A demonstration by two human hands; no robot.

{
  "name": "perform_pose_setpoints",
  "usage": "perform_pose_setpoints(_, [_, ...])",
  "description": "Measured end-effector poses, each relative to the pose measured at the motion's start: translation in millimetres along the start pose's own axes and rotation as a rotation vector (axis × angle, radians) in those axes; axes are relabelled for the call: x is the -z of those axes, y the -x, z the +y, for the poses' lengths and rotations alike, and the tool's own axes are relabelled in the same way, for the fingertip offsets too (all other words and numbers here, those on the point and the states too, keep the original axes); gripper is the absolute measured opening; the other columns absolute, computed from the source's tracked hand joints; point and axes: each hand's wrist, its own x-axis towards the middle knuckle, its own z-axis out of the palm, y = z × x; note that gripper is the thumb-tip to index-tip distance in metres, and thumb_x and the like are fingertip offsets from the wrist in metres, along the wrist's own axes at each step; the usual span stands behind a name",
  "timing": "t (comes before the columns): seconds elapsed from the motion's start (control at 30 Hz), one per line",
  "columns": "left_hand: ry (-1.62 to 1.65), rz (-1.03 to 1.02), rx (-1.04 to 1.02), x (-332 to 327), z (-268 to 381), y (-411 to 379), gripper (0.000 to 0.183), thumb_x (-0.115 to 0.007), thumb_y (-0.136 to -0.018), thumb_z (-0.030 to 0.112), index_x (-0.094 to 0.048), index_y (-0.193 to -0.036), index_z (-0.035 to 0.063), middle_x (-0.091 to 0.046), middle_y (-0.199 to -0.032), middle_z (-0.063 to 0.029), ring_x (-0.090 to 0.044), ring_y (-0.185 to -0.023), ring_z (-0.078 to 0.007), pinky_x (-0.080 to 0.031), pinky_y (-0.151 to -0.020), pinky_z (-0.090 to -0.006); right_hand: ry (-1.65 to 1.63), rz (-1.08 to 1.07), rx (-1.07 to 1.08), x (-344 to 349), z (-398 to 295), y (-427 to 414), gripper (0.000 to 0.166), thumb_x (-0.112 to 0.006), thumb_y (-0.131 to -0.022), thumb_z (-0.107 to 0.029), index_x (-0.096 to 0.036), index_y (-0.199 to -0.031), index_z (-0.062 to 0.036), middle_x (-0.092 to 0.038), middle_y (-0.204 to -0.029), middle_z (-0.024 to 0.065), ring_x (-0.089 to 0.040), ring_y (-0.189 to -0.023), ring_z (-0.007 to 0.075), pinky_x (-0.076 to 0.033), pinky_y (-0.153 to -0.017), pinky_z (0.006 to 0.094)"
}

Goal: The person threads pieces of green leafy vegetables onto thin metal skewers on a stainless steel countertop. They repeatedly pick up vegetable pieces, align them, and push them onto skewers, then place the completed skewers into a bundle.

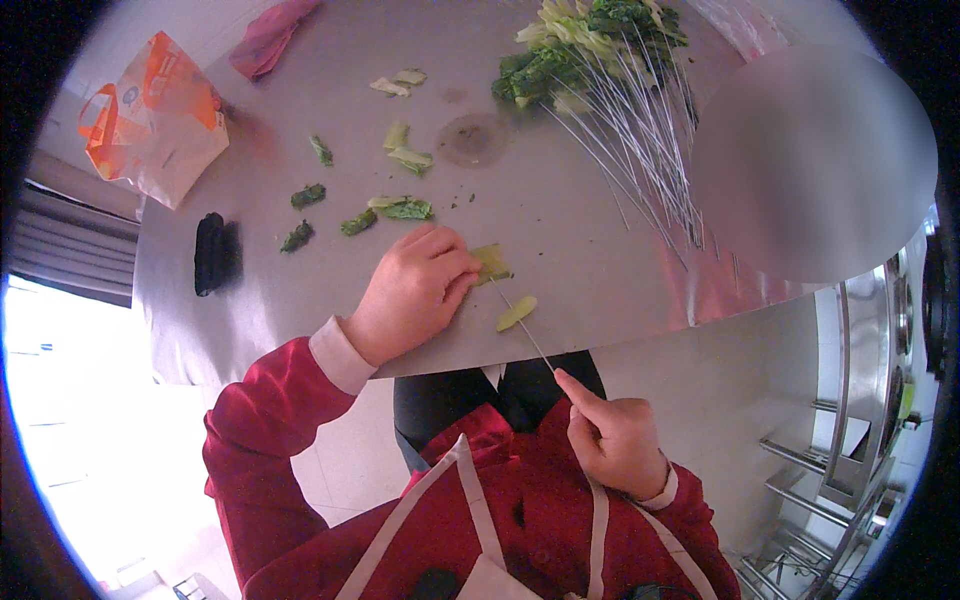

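Note:
My right hand [611, 442], just off the table's near edge, grips the end of a thin metal skewer [537, 345]. One pale green leaf piece [517, 314] is threaded partway along it. The skewer's far end meets a flat yellow-green vegetable piece [491, 262] on the tabletop; whether the tip has gone through is hard to see. The fingers of my left hand [420, 289] pinch that piece at its left side. Beyond my left hand lie cut lettuce-like pieces, among them a folded green leaf [405, 208] and a darker roll [359, 222].
A heap of leafy greens [585, 52] sits at the far right, with a bundle of metal skewers [645, 142] against it. Leftward are an orange and white bag [161, 124], a black rolled item [210, 253] and a pink cloth [271, 37]. A blurred patch hides the right side.

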Motion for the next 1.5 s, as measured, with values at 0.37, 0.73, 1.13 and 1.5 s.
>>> perform_pose_setpoints(0.37, [0.035, -0.02, 0.0, 1.2, -3.1, -1.6, 0.013, -0.068, -0.07, 0.004, -0.061, -0.08, 0.0026, -0.06, -0.088, -0.0114, -0.057, -0.081, -0.0303, -0.048, -0.074, -0.0376, -0.036, 0.02, 0.022, -15.9, 5.8, -3.1, 0.042, -0.054, -0.077, 0.0, -0.055, -0.12, -0.0015, -0.042, -0.046, 0.0081, -0.042, -0.036, 0.0215, -0.034, -0.04, 0.0329])
perform_pose_setpoints(0.73, [0.057, -0.006, 0.035, 0.7, -3.0, -1.7, 0.015, -0.069, -0.068, 0.005, -0.059, -0.08, 0.0022, -0.06, -0.084, -0.0125, -0.058, -0.08, -0.0299, -0.048, -0.073, -0.0373, -0.078, 0.058, 0.07, -22.9, 14.3, -4.9, 0.043, -0.053, -0.077, 0.001, -0.055, -0.12, -0.0022, -0.042, -0.046, 0.0075, -0.043, -0.037, 0.021, -0.034, -0.04, 0.0329])
perform_pose_setpoints(1.13, [0.085, -0.006, 0.0, 1.9, -3.2, -2.8, 0.014, -0.067, -0.067, 0.002, -0.061, -0.08, 0.0029, -0.06, -0.083, -0.0113, -0.058, -0.08, -0.0294, -0.049, -0.072, -0.0363, -0.061, 0.051, 0.063, -17.4, 10.7, -16.0, 0.043, -0.054, -0.076, 0.001, -0.055, -0.119, -0.0014, -0.044, -0.048, 0.0107, -0.045, -0.038, 0.0229, -0.035, -0.041, 0.0318])
perform_pose_setpoints(1.5, [0.073, -0.012, -0.034, 1.3, -5.7, -0.9, 0.013, -0.066, -0.067, 0.0, -0.061, -0.079, 0.0025, -0.06, -0.084, -0.0106, -0.058, -0.081, -0.0285, -0.049, -0.074, -0.0363, 0.008, 0.011, 0.061, -17.5, 4.9, -31.5, 0.044, -0.054, -0.077, 0.001, -0.053, -0.121, -0.0008, -0.045, -0.049, 0.0116, -0.047, -0.039, 0.0235, -0.037, -0.042, 0.0317])
